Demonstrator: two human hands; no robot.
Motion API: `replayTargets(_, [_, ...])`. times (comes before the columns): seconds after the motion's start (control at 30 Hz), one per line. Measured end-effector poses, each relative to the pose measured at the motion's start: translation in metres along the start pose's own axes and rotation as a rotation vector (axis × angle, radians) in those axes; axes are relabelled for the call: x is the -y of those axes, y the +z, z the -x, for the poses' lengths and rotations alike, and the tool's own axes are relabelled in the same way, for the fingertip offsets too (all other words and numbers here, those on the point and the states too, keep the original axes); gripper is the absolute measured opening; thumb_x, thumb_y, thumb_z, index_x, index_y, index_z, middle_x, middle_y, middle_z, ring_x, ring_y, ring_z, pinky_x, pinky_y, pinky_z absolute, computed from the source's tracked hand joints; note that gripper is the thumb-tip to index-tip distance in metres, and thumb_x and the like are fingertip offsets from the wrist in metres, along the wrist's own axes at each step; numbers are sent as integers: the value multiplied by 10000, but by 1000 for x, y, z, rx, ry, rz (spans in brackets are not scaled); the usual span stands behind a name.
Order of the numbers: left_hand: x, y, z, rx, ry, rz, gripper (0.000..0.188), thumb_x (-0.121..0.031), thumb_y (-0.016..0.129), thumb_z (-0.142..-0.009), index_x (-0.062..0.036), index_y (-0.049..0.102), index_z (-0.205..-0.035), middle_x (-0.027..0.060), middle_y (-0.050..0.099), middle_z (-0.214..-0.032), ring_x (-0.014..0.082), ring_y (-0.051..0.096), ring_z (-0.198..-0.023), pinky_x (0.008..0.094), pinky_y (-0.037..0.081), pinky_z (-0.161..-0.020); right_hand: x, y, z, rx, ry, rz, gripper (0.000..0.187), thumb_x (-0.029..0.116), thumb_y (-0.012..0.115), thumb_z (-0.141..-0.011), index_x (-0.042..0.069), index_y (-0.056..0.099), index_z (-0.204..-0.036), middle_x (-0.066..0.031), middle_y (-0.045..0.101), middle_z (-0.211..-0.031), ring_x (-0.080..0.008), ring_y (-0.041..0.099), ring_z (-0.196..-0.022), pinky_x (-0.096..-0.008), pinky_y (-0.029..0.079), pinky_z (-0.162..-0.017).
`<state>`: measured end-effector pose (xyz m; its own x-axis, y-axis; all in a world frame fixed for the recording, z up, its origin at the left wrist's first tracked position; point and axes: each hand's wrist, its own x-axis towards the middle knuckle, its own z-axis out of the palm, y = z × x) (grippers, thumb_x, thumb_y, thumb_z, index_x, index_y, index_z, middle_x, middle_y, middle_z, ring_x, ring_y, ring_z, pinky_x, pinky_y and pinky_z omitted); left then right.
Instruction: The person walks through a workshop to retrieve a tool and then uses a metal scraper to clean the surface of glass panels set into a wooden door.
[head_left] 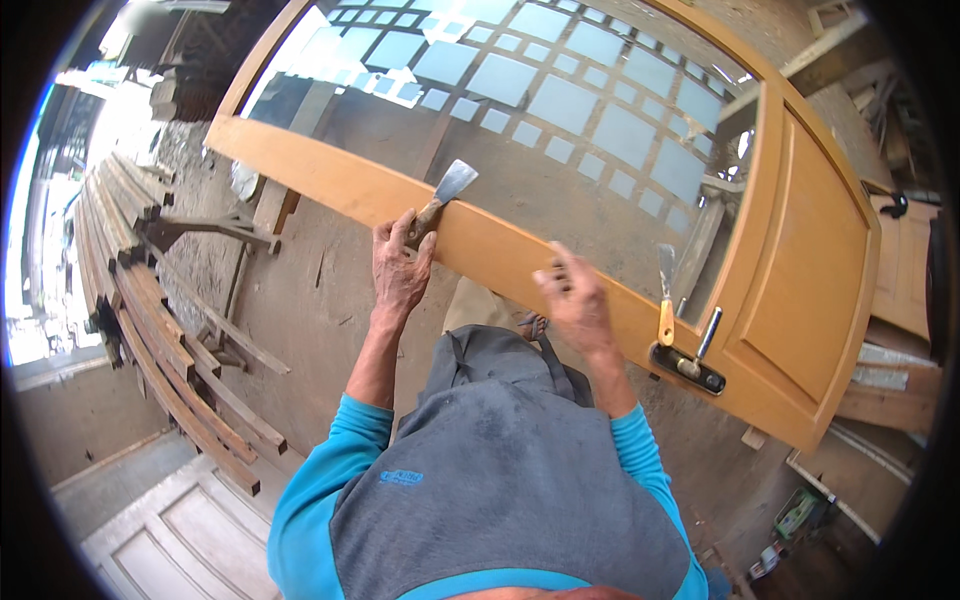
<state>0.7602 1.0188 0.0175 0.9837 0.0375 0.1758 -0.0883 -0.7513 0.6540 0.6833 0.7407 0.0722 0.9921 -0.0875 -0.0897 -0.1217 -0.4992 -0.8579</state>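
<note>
A wooden door with a glass pane lies flat in front of me. My left hand grips the handle of a putty knife at the near stile; its wide metal blade reaches toward the glass. Over the same stile, farther right, is my right hand, smeared by motion, with its fingers partly curled; whether it holds anything does not show. A second, narrower putty knife with a yellow handle rests beside the black door handle plate, where a lever handle sticks up.
Stacked wooden strips stand on a rack at the left. A pale panelled door lies at the lower left. Planks and a green tool are at the right. Wooden supports show beneath the glass.
</note>
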Motion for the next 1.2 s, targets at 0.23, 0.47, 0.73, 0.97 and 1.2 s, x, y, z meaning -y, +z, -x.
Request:
replayTargets(0.23, [-34,20,-4,131,52,152,419,-164,718,-963,-9,646,-1346,155,613,-1008,243,628,-877,367,540,-760,11,36,-24,111,71,-223,714,366,663,-1026,-57,395,-1535,-294,660,-1222,-325,733,-1052,-427,587,-888])
replayTargets(0.47, [-83,60,16,264,302,392,589,-50,813,-861,-34,609,-1413,129,624,-1050,241,626,-868,360,544,-766,6,42,-46,-177,195,-446,748,271,690,-1031,-116,310,-1546,-206,676,-1204,-209,697,-1037,-328,581,-871])
replayTargets(0.73, [-146,96,12,623,602,465,686,-142,850,-827,-35,554,-1437,187,613,-1232,353,645,-1052,411,562,-894,-27,-63,-20,-300,163,-91,627,37,543,-921,-30,399,-1528,-249,670,-1036,-403,685,-946,-454,555,-893])
replayTargets(0.97, [-207,162,52,664,624,320,652,-267,796,-896,0,531,-1429,197,547,-1410,386,529,-1297,458,459,-1089,-89,-171,51,-203,208,531,450,170,610,-996,130,592,-1444,-196,658,-1013,-409,694,-902,-496,567,-775])
replayTargets(1.2, [-260,214,95,575,606,211,903,-362,775,-885,3,329,-1581,247,318,-1635,423,281,-1532,532,241,-1247,-98,-201,37,-36,211,707,382,212,582,-1022,143,609,-1396,-202,669,-951,-418,712,-835,-512,576,-702])
